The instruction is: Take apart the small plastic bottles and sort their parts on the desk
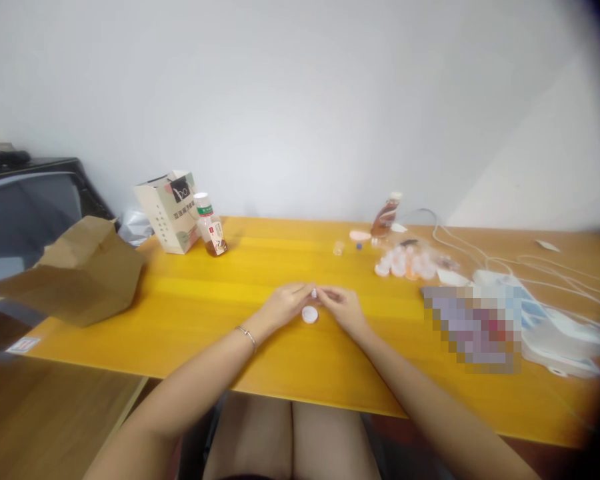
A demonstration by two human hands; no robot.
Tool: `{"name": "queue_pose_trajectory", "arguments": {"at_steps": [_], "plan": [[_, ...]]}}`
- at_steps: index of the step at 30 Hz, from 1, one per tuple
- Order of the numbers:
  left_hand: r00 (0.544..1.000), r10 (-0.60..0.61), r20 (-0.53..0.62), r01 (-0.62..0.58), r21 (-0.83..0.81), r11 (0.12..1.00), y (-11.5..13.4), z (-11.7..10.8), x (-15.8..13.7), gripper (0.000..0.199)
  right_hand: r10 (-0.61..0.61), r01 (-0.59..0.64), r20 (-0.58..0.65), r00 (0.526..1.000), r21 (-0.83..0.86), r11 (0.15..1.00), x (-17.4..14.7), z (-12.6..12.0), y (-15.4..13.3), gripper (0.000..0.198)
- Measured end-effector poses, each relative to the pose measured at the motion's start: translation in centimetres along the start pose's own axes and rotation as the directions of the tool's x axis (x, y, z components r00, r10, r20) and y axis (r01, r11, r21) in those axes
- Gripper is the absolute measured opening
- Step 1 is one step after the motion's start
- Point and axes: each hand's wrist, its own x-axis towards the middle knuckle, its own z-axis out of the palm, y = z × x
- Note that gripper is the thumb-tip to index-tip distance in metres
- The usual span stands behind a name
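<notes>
Over the middle of the yellow wooden table (260, 267), my left hand (289, 301) and my right hand (341, 307) meet at the fingertips. Between them is a tiny whitish piece (314, 293), too small and blurred to name. Both hands are closed in a pinch around it. Just below the fingers, a small round white container or lid (310, 315) lies on the tabletop. A thin bracelet (249, 337) circles my left wrist.
Left: a brown paper bag (95, 273), a printed carton bag (173, 217) and a drink bottle (211, 227). Right: a brown bottle (386, 217), several small pale containers (405, 262), white cables (475, 250), a blurred-out flat item (473, 330) and white plastic packaging (555, 333).
</notes>
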Motion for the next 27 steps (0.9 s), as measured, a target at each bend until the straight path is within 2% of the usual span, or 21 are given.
{"name": "queue_pose_trajectory", "arguments": {"at_steps": [6, 13, 18, 23, 27], "plan": [[0.998, 0.018, 0.053, -0.025, 0.122, 0.992, 0.5, -0.2, 0.0, 0.020, -0.054, 0.052, -0.047, 0.997, -0.046, 0.998, -0.1, 0.1, 0.4, 0.018], [0.998, 0.003, 0.056, -0.013, 0.171, 0.985, 1.3, -0.2, -0.1, 0.021, -0.103, 0.093, -0.076, 0.992, -0.123, 0.988, -0.4, 0.3, 0.1, 0.018], [0.999, 0.011, 0.039, -0.018, 0.182, 0.983, 1.4, 0.0, -0.3, 0.021, -0.072, 0.063, -0.077, 0.994, -0.111, 0.992, -0.4, 0.2, -0.2, 0.019], [0.998, -0.060, 0.016, 0.059, 0.083, 0.995, 1.5, -0.2, -0.2, 0.021, -0.014, 0.014, -0.078, 0.997, -0.009, 1.000, 0.0, 0.0, 0.2, 0.019], [0.989, -0.130, -0.075, 0.117, -0.155, 0.981, 0.9, -0.4, 0.0, 0.022, 0.022, -0.018, -0.049, 0.999, 0.093, 0.996, 0.3, -0.1, 0.6, 0.026]]}}
